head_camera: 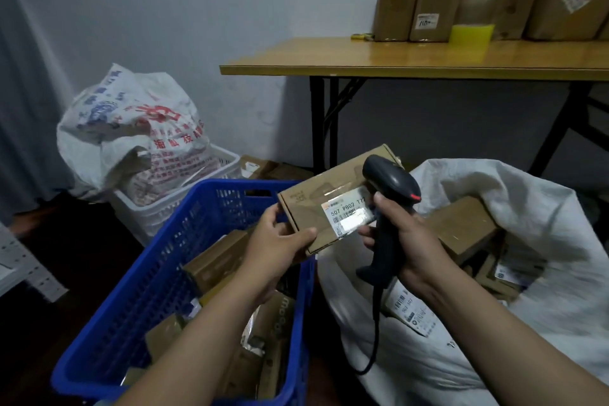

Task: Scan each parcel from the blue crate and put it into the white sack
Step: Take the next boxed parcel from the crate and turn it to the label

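Scanning seems midway: left grip [280, 241] holds a parcel [329, 181], right grip [407, 234] clasps the scanner [392, 181] over it; sack [527, 201] beside has several, crate [184, 241] below many.

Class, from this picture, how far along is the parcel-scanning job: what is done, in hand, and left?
Done: several parcels lie in the white sack. In hand: the left hand holds a cardboard parcel while the right hand grips the scanner beside its label. Left: more parcels sit in the blue crate.
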